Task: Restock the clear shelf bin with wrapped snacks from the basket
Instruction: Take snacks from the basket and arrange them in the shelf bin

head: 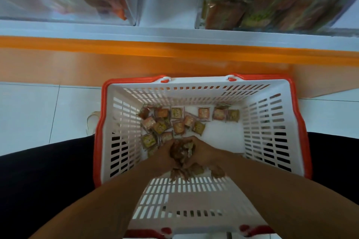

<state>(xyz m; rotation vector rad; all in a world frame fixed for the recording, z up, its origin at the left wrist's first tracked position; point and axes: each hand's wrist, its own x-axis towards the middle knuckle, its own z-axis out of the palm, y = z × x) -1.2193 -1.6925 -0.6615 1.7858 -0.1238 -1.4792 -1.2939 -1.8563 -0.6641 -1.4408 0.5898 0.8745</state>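
Cupping a clump of wrapped snacks (181,151) between them, the left hand (165,154) and right hand (202,151) meet low in the white basket (124,122) at frame centre; more snacks lie on its floor. Two clear bins (272,0) sit on the shelf (174,31) along the top
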